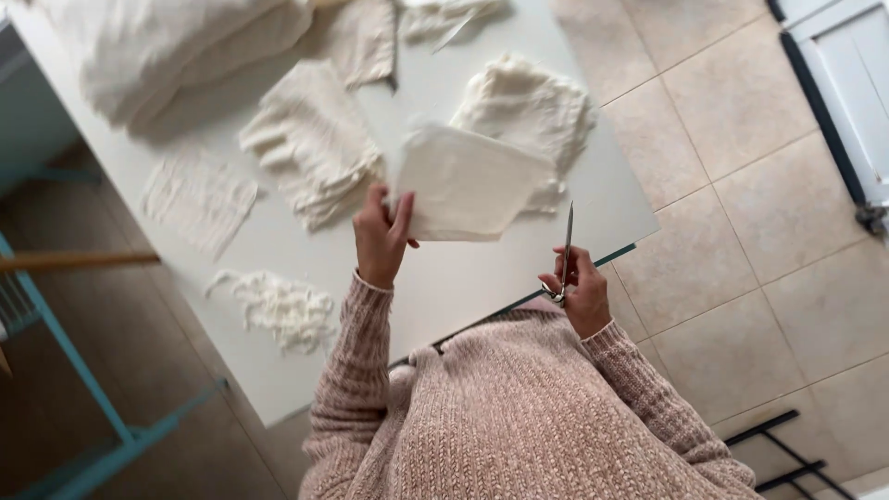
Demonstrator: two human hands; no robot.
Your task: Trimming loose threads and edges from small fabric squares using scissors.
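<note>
The left hand (380,236) holds up a flat, cream-white piece of woven cloth with cut straight edges (468,182). Its grip is pressed together on the cloth's lower left corner, thumb on the near face and fingers behind, so the piece stands lifted above the white rectangular surface (593,199) rather than lying on it. From that grip the cloth spreads up and to the right.

The right hand (582,292) is closed around the handles of a pair of slim silver metal scissors (566,248). The blades point up and away from this grip and look nearly closed together. Their tips stand just beside the lower right edge of the held cloth; whether they touch it cannot be told. The two hands are near each other, with the cloth's lower edge between them. Both wrists come out of the sleeves of a pink-beige knitted sweater (519,417).

Beyond the left grip, on the surface, lies a stack of cream cloth squares with frayed edges (310,139). Beyond the held cloth, partly hidden by it, lies a second rumpled pile of cream cloth pieces (532,106). Left of the left grip lies a thin, loosely woven gauzy scrap (197,199), and nearer the body on that side a small heap of white thread-like trimmings (278,307). At the far left corner lies a large folded mass of cream fabric (176,46). Right of the right grip is a beige tiled floor (769,213).
</note>
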